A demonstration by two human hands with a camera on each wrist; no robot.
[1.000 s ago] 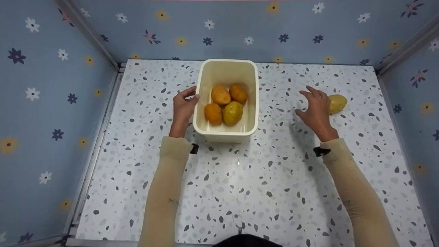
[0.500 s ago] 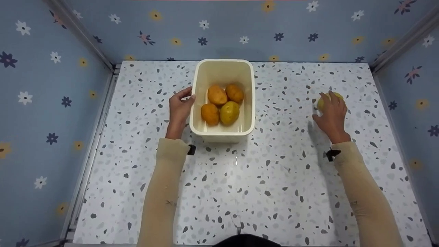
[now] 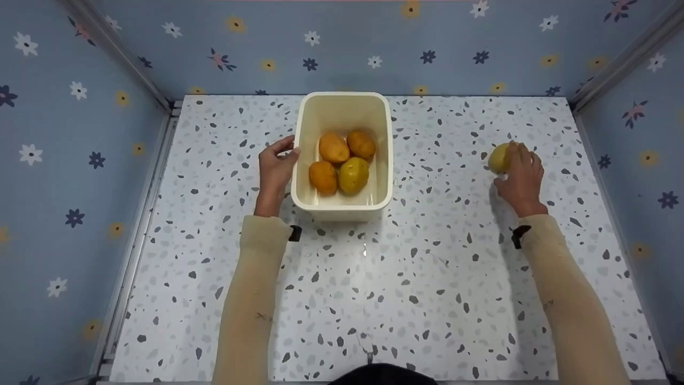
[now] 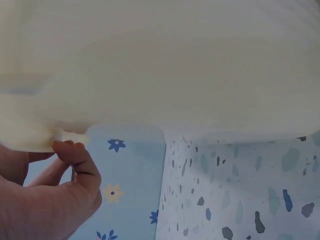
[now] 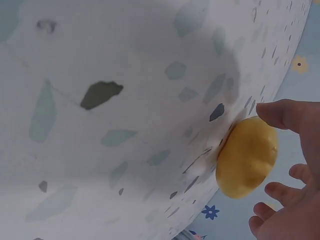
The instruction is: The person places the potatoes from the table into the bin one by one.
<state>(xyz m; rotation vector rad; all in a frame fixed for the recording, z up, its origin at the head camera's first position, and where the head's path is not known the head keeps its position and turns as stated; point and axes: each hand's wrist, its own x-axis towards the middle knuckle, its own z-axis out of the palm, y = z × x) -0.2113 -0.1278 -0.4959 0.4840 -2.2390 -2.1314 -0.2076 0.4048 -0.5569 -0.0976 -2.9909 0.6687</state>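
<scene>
A cream plastic bin (image 3: 342, 207) stands upright at the back middle of the table with several yellow-orange mangoes (image 3: 353, 175) on its floor. My left hand (image 3: 277, 174) pinches its left rim; in the left wrist view, the thumb and fingers of the left hand (image 4: 55, 195) meet at the edge of the bin (image 4: 165, 75). At the right, a single yellow mango (image 3: 498, 159) lies on the table. My right hand (image 3: 522, 179) reaches over its right side. In the right wrist view, the thumb is beside the mango (image 5: 247, 157), while the other fingers are spread apart from it.
The speckled white table (image 3: 422, 321) carries everything. Blue flowered panels rise at the back (image 3: 342, 48), the left (image 3: 64, 176) and the right (image 3: 652, 171). Metal frame strips (image 3: 136, 240) run along the left table edge.
My right hand has moved right and over the loose mango, which now shows at the hand's left side. The left hand stays at the bin's rim. The head view has shifted slightly.
</scene>
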